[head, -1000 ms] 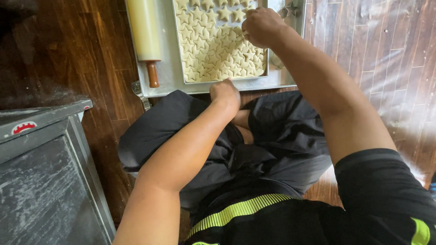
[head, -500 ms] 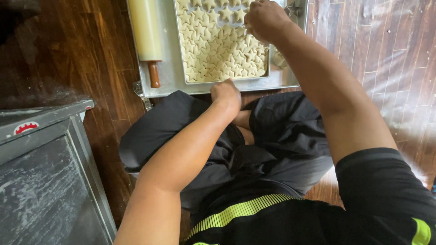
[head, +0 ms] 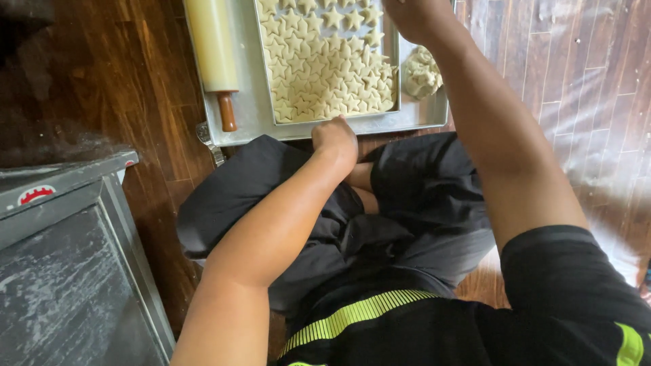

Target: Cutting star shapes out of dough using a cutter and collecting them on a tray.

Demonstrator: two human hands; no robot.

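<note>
Down on the wooden floor (head: 122, 88) sits a big metal tray (head: 247, 102), and inside it there's a smaller baking sheet (head: 325, 115) packed with star-shaped dough cutouts (head: 325, 61). A rolling pin (head: 213, 47) lies along the tray's left side, a lump of leftover dough (head: 422, 71) on its right. Left hand (head: 336, 139) rests curled at the tray's near edge, holding nothing I can see. Right hand (head: 417, 17) is over the stars at the frame's top; can't tell about its fingers. Grey metal cabinet (head: 61, 271) stands at left.
</note>
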